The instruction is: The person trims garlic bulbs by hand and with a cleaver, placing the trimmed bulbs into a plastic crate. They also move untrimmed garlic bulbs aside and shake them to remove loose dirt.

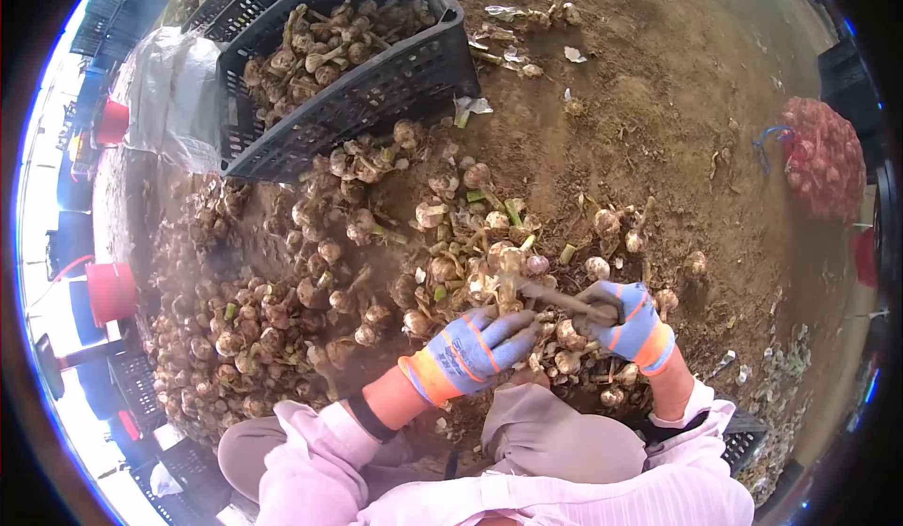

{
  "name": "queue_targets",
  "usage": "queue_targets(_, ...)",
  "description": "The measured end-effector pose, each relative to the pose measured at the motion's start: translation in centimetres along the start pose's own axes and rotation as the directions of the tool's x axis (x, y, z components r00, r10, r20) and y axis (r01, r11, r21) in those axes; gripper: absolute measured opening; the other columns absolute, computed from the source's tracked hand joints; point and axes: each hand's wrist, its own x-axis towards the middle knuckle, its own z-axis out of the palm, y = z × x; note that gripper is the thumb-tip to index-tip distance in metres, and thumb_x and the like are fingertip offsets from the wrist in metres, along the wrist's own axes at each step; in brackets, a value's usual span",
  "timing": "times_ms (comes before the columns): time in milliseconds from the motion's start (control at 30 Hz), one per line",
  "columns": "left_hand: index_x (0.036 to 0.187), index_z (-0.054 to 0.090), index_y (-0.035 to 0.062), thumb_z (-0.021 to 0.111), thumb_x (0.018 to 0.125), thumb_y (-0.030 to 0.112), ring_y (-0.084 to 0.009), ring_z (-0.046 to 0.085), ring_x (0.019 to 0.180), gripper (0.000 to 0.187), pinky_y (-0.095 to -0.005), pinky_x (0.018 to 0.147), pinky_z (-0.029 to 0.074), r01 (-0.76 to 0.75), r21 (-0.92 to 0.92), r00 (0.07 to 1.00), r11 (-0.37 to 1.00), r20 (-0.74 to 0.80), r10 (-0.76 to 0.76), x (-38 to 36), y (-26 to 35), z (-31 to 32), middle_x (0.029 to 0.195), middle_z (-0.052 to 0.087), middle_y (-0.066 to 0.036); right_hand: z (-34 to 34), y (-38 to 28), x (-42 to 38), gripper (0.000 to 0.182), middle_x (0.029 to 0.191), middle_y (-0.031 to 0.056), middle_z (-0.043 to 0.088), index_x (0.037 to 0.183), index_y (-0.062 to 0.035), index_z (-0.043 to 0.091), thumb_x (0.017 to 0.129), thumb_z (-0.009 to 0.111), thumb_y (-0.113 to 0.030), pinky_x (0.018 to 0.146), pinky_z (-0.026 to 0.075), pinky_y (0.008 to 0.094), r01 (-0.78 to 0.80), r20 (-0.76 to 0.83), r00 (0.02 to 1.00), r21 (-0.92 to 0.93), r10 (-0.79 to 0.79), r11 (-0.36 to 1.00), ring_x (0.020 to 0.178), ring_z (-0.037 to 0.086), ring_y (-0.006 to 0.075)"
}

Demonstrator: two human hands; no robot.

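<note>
Garlic pile (246, 343) L, sack (823, 161) R

Red bucket (113, 293), mesh sack (822, 159) (reddish), translucent sheeting (174, 98)

Nothing legible; small dark print (459, 351) on the left glove (478, 355), perhaps lettering; too blurred

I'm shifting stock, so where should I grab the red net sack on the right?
Probably take the red net sack by the mesh near the blue string, coming from the picture's left. The string sticks out on that side, possibly marking the tied end, while the body bulges round and full, offering less slack to close on.
</note>
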Motion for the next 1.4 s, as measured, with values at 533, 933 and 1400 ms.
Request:
queue_targets(533,0.103,0.056,0.0069,0.056,0.078,0.017,-0.0256,0.057,0.096,0.027,-0.0345,0.082,0.049,0.123,0.241,0.922,0.963,0.331,-0.200,-9.1,-4.1,-9.6,0.106,0.057,-0.010,1.0,6.9,0.5,0.025,0.080,0.0133,0.067,0.095,-0.0011,0.059,0.073,0.069,-0.008,0.069,0.049,0.0262,-0.159,-0.204,0.959,0.180,0.195,0.971,0.075,0.063,0.0130)
queue_targets(933,0.127,0.049,0.0032,0.061,0.077,0.051,-0.0213,0.056,0.107,0.070,-0.0311,0.087,0.045,0.986,0.165,-0.073,0.037,0.615,-0.785,-17.2,-6.0,-13.4,0.120,0.057,-0.015,11.8,-1.7,21.0,0.050,0.114,0.0142,0.060,0.119,-0.0116,0.055,0.076,0.058,-0.036,0.092,0.044,0.0369,0.045,0.065,0.998,-0.559,-0.010,0.828,0.106,0.057,0.0333)
queue_targets(1400,0.120,0.046,0.0040,0.065,0.079,0.002,-0.0138,0.059,0.096,0.045,-0.0301,0.082,0.050,-0.208,-0.958,0.540,-0.198,0.057,-0.840,-0.7,-2.5,2.0,0.106,0.060,-0.004,12.5,4.5,6.5,0.027,0.092,0.0063,0.065,0.103,0.0012,0.059,0.077,0.066,-0.005,0.073,0.050,0.0285,0.047,-0.035,0.999,0.606,-0.033,0.794,0.081,0.061,0.0148)
